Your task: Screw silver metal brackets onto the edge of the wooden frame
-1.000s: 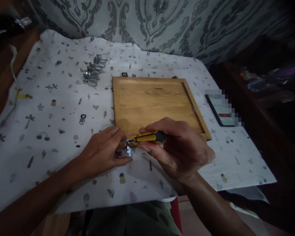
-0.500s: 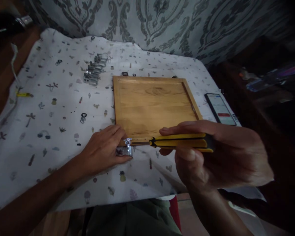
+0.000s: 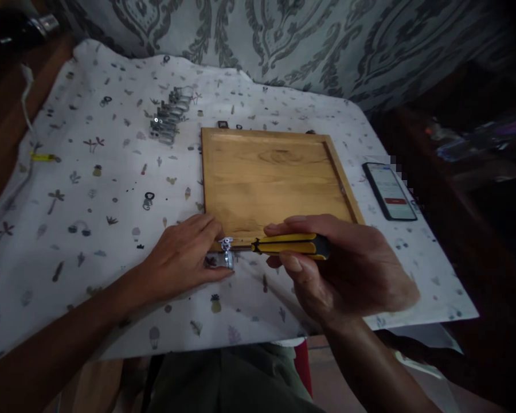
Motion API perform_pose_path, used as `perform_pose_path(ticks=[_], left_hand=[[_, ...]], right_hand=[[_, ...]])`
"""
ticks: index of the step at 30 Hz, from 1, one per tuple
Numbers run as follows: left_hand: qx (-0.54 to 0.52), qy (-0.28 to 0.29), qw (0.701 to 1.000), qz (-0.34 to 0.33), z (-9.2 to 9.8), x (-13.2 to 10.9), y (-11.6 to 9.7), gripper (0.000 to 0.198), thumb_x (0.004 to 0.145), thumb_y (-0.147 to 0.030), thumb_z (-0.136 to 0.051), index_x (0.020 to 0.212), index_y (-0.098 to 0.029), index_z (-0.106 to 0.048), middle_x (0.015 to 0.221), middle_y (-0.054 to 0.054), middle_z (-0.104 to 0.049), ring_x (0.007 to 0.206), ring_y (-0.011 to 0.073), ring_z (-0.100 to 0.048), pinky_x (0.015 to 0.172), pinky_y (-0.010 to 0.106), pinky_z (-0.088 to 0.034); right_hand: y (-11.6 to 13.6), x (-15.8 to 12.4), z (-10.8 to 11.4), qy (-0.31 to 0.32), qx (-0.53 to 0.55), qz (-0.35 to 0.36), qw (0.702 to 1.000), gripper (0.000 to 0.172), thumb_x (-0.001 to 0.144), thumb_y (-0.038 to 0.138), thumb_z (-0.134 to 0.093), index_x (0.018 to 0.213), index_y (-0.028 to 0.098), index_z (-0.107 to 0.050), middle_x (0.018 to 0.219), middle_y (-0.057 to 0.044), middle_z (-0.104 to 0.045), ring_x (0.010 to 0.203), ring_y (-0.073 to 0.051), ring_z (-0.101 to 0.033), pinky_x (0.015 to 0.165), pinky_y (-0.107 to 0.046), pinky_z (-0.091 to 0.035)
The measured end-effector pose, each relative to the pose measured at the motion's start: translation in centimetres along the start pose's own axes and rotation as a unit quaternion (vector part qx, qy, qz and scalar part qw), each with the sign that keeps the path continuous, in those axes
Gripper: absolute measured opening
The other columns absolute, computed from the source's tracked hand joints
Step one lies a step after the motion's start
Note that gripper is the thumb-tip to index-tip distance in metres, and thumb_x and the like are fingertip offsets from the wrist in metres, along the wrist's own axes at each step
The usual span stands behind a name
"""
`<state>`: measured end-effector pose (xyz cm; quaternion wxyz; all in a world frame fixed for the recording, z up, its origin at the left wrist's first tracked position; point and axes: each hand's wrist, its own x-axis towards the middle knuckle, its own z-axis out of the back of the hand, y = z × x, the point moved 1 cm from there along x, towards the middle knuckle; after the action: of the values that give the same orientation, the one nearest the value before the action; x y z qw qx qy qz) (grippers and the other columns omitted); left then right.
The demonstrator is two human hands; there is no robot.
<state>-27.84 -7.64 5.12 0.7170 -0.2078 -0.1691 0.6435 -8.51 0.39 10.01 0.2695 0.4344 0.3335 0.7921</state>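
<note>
A shallow framed wooden panel [image 3: 275,189] lies flat on the table. At its near left corner, my left hand [image 3: 189,249] pinches a shiny metal cabinet hinge [image 3: 227,252] against the frame's near edge, thumb below and fingers above. My right hand [image 3: 339,264] grips a screwdriver [image 3: 290,245] by its yellow and black handle. The tool lies almost level over the near rail, pointing left toward the hinge. Its thin shaft is hard to make out, and I cannot tell whether the tip touches a screw.
Several more metal hinges [image 3: 169,117] stand in a row at the back left. A phone [image 3: 389,192] with a lit screen lies right of the panel. A yellow-tagged cord [image 3: 43,157] hangs at the left edge. A patterned cloth [image 3: 90,241] covers the table; a patterned curtain [image 3: 275,40] hangs behind.
My right hand and the screwdriver have moved left, closer to the hinge. The left hand keeps its hold on the hinge. The whole view has shifted slightly.
</note>
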Motion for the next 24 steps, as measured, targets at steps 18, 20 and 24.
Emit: perform_pose_path(ticks=[18, 20, 24], left_hand=[[0.01, 0.03, 0.999, 0.022, 0.3, 0.3, -0.3, 0.033, 0.082, -0.042, -0.072, 0.095, -0.022, -0.049, 0.099, 0.002, -0.063, 0.094, 0.0246, -0.062, 0.072, 0.035, -0.048], [0.011, 0.023, 1.0, 0.017, 0.3, 0.3, -0.3, 0.032, 0.083, -0.043, -0.071, 0.095, -0.022, -0.05, 0.098, 0.002, -0.062, 0.093, 0.0245, -0.062, 0.072, 0.036, -0.049], [0.01, 0.007, 1.0, 0.005, 0.1, 0.2, -0.2, 0.031, 0.082, -0.04, -0.071, 0.096, -0.022, -0.05, 0.099, 0.002, -0.062, 0.093, 0.0248, -0.062, 0.071, 0.036, -0.049]], right_hand=[[-1.0, -0.4, -1.0, 0.006, 0.014, 0.057, 0.998, 0.029, 0.086, 0.03, -0.079, 0.114, 0.031, -0.072, 0.098, -0.002, -0.082, 0.053, -0.017, -0.071, 0.039, -0.028, -0.054], [-1.0, -0.3, -1.0, 0.01, 0.013, 0.065, 0.998, 0.031, 0.087, 0.03, -0.079, 0.116, 0.031, -0.071, 0.099, -0.001, -0.081, 0.053, -0.017, -0.069, 0.04, -0.029, -0.054], [-0.5, 0.2, -1.1, -0.002, -0.001, 0.058, 0.998, 0.02, 0.086, 0.036, -0.079, 0.105, 0.031, -0.073, 0.087, 0.0, -0.08, 0.05, -0.017, -0.067, 0.04, -0.03, -0.052]])
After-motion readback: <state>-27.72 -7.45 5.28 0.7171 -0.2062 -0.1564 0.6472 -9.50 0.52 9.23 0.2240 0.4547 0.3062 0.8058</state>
